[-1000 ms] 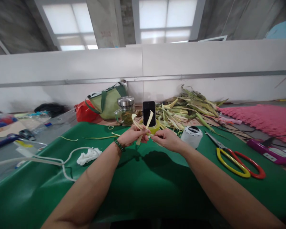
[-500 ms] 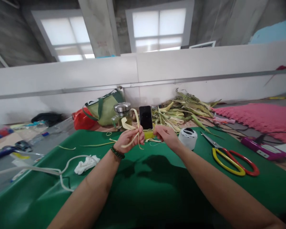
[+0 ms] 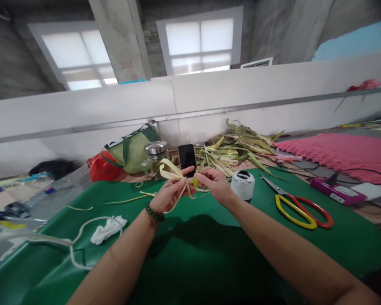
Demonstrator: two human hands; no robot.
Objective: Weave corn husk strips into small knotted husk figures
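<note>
My left hand (image 3: 169,195), a dark beaded bracelet at its wrist, pinches a bundle of pale husk strips (image 3: 170,173). Their ends fan out above and below the fingers. Right beside it, my right hand (image 3: 215,183) has thumb and forefinger pressed together at the bundle's side; what lies between them is too small to make out. A small yellow patch (image 3: 195,182) shows between the two hands. Just right of my right hand stands a white roll with a dark core (image 3: 243,185). Behind the hands a black phone (image 3: 187,157) stands upright.
A green mat (image 3: 190,258) covers the work surface. Scissors with red and yellow handles (image 3: 296,209) lie at right, near a purple power strip (image 3: 336,191). Behind are a husk pile (image 3: 238,146), a glass jar (image 3: 157,159) and a green bag (image 3: 131,150). Crumpled white tissue (image 3: 108,230) lies left.
My right hand has come in closer to the left, and its fingers now meet the side of the husk bundle. The strips fan out more to the upper left. The view has shifted slightly right.
</note>
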